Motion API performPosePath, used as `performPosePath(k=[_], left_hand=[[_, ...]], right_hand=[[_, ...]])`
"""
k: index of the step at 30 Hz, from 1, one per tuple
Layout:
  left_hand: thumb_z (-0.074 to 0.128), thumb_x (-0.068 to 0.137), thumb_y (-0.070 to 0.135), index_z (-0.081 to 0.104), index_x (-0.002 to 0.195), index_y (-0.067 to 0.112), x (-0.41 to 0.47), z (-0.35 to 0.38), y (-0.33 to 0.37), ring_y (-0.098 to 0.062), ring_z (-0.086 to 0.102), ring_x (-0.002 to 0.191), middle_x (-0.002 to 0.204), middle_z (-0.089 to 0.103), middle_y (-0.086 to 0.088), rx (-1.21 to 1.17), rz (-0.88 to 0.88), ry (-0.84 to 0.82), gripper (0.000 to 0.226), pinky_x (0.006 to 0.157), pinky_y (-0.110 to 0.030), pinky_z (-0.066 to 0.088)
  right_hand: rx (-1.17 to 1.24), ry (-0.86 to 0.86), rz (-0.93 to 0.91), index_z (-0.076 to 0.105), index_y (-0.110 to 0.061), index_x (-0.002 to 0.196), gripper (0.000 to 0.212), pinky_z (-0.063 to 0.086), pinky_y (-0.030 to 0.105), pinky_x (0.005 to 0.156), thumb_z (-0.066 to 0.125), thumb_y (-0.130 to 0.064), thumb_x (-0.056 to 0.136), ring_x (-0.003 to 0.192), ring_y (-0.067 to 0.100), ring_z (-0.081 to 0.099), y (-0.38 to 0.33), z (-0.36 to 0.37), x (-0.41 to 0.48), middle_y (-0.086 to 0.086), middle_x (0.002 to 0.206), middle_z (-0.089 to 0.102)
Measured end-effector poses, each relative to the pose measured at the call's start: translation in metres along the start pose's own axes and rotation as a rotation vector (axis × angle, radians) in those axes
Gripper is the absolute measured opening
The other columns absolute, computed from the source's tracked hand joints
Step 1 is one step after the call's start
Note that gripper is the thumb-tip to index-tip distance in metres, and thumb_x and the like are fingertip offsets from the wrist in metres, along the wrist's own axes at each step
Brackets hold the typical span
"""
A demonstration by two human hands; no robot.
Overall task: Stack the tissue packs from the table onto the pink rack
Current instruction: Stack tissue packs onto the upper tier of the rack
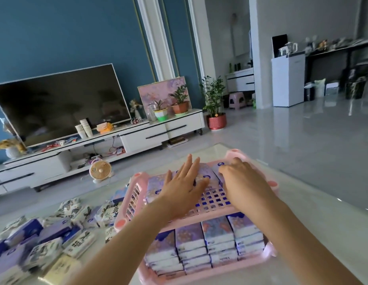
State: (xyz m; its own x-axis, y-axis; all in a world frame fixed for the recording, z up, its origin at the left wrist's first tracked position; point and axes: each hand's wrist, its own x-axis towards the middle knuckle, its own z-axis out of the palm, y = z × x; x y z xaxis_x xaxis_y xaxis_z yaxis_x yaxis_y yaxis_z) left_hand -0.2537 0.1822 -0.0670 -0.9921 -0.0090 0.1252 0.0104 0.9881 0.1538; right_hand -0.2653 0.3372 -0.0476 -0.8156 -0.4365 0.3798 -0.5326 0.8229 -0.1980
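Note:
A pink two-tier rack (135, 194) stands on the glass table in front of me. Its lower shelf is packed with stacked purple tissue packs (205, 245). On the top shelf lie a few purple packs (205, 171) along the far side. My left hand (183, 186) lies flat with straight fingers on those packs. My right hand (240, 175) rests on the pack at the far right with its fingers curled over it. A loose heap of purple and white patterned tissue packs (45, 239) lies on the table to the left of the rack.
The glass table (312, 219) runs out to the right of the rack, with its edge near the tiled floor. A TV stand with a television (59, 103), a small fan (99, 170) and potted plants stand beyond the table.

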Motion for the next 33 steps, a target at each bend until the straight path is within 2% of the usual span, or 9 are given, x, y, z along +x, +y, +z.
performPosePath(k=[5, 8, 13, 18, 22, 26, 28, 30, 33], left_hand=[[0.015, 0.098, 0.048, 0.004, 0.149, 0.023, 0.003, 0.003, -0.001, -0.009, -0.005, 0.143, 0.156, -0.002, 0.006, 0.105, -0.031, -0.008, 0.058, 0.116, -0.042, -0.005], [0.017, 0.097, 0.050, 0.007, 0.148, 0.025, 0.001, 0.004, -0.001, -0.009, -0.005, 0.143, 0.157, -0.002, 0.004, 0.102, -0.044, 0.016, 0.058, 0.116, -0.043, -0.003], [0.018, 0.096, 0.052, 0.006, 0.149, 0.022, 0.001, 0.005, -0.001, -0.009, -0.005, 0.143, 0.157, -0.001, 0.005, 0.105, -0.055, 0.021, 0.061, 0.116, -0.045, -0.006], [0.021, 0.097, 0.051, 0.014, 0.148, 0.021, -0.001, 0.003, 0.001, -0.009, 0.001, 0.143, 0.156, 0.008, 0.004, 0.044, -0.064, 0.092, 0.060, 0.116, -0.045, -0.005], [0.019, 0.097, 0.048, 0.029, 0.142, 0.021, -0.008, -0.005, 0.004, -0.011, 0.014, 0.141, 0.151, 0.026, 0.003, 0.085, -0.168, 0.250, 0.053, 0.113, -0.052, -0.008], [0.013, 0.097, 0.044, 0.040, 0.134, 0.018, -0.012, -0.007, -0.003, -0.018, 0.026, 0.136, 0.143, 0.038, -0.002, 0.070, -0.382, 0.359, 0.052, 0.113, -0.053, 0.005], [0.010, 0.096, 0.048, 0.032, 0.139, 0.018, -0.010, -0.003, -0.007, -0.021, 0.022, 0.138, 0.147, 0.031, -0.007, 0.037, -0.381, 0.245, 0.057, 0.113, -0.054, 0.010], [0.006, 0.095, 0.053, 0.011, 0.148, 0.021, -0.009, 0.000, -0.007, -0.021, 0.004, 0.144, 0.156, 0.009, -0.007, 0.055, -0.348, 0.118, 0.062, 0.112, -0.056, 0.000], [0.007, 0.093, 0.057, 0.000, 0.148, 0.026, -0.006, 0.000, -0.008, -0.020, -0.007, 0.144, 0.157, -0.004, -0.004, 0.051, -0.311, 0.070, 0.064, 0.111, -0.058, -0.006]], right_hand=[[0.037, 0.023, 0.066, 0.039, -0.012, 0.070, 0.023, 0.031, 0.029, 0.067, 0.038, 0.003, 0.087, 0.079, 0.019, 0.038, 0.002, -0.003, 0.000, 0.003, 0.096, 0.036], [0.018, 0.058, 0.058, 0.045, -0.013, 0.082, 0.018, 0.033, 0.030, 0.065, 0.037, 0.002, 0.086, 0.075, 0.017, 0.040, 0.004, 0.005, 0.004, 0.000, 0.096, 0.041], [0.050, -0.089, -0.063, 0.054, -0.008, 0.105, 0.024, 0.031, 0.016, 0.058, 0.039, -0.002, 0.089, 0.071, 0.010, 0.046, 0.011, 0.005, 0.013, 0.003, 0.099, 0.045], [-0.007, -0.086, -0.110, 0.057, -0.010, 0.091, 0.017, 0.043, 0.020, 0.074, 0.042, -0.004, 0.087, 0.091, 0.014, 0.048, 0.018, 0.008, 0.020, 0.000, 0.095, 0.049], [0.064, -0.080, -0.115, 0.067, -0.016, 0.091, 0.022, 0.035, 0.014, 0.058, 0.047, -0.006, 0.088, 0.080, 0.011, 0.051, 0.023, 0.011, 0.028, 0.001, 0.097, 0.043], [0.124, -0.053, -0.082, 0.069, -0.017, 0.101, 0.022, 0.040, 0.017, 0.069, 0.054, -0.007, 0.089, 0.081, 0.014, 0.058, 0.022, 0.011, 0.030, -0.001, 0.105, 0.050], [0.124, -0.056, -0.067, 0.069, -0.017, 0.101, 0.023, 0.037, 0.015, 0.068, 0.054, -0.005, 0.089, 0.081, 0.014, 0.058, 0.022, 0.011, 0.030, -0.001, 0.107, 0.051], [0.122, -0.063, -0.061, 0.069, -0.018, 0.098, 0.023, 0.035, 0.012, 0.063, 0.054, -0.003, 0.088, 0.079, 0.012, 0.056, 0.022, 0.012, 0.031, -0.001, 0.107, 0.051], [0.137, -0.052, -0.057, 0.066, -0.020, 0.090, 0.025, 0.045, 0.020, 0.068, 0.052, 0.001, 0.087, 0.077, 0.012, 0.057, 0.021, 0.012, 0.031, 0.000, 0.104, 0.050]])
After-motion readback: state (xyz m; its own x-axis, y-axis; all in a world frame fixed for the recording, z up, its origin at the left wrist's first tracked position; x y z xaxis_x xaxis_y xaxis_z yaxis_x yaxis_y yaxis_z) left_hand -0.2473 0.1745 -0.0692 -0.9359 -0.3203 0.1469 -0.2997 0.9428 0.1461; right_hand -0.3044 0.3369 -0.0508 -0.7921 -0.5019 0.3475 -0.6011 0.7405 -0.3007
